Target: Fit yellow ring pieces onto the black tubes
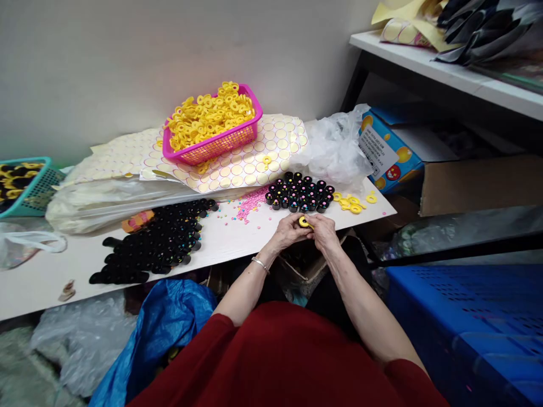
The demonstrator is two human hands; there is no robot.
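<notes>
Together, my left hand and my right hand hold a yellow ring-shaped plastic piece at the table's front edge. Its middle looks dark, as if a black cup sits under it, but the fingers hide most of that. Just beyond my hands stands a cluster of small black cups with pink and coloured beads in them. Several loose yellow ring pieces lie right of the cups. Pink beads are scattered to the left.
A pink basket full of yellow pieces stands on sticker sheets. More black cups cover the table's left part. A teal basket, a plastic bag, a blue box and a blue crate surround the workplace.
</notes>
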